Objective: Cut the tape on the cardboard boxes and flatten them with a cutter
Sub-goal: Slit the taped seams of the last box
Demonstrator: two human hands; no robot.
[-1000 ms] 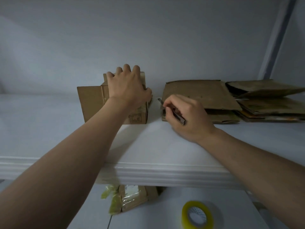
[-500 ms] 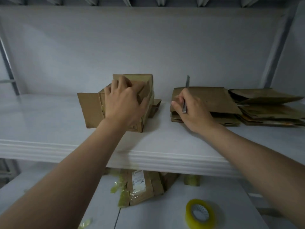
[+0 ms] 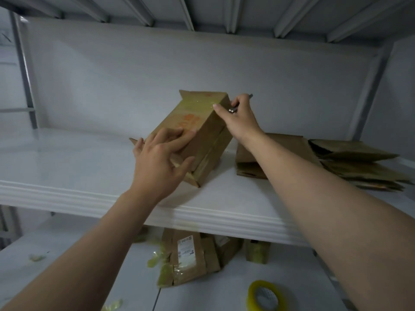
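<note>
The tipped box on the shelf runs from my left hand, fingers flat on its low end, up to my right hand, pinching the cutter at its top.

One left hand, one right hand, one cutter, one standing box, one tape roll. Flattened boxes lie in two heaps: upper heap, lower heap.
</note>
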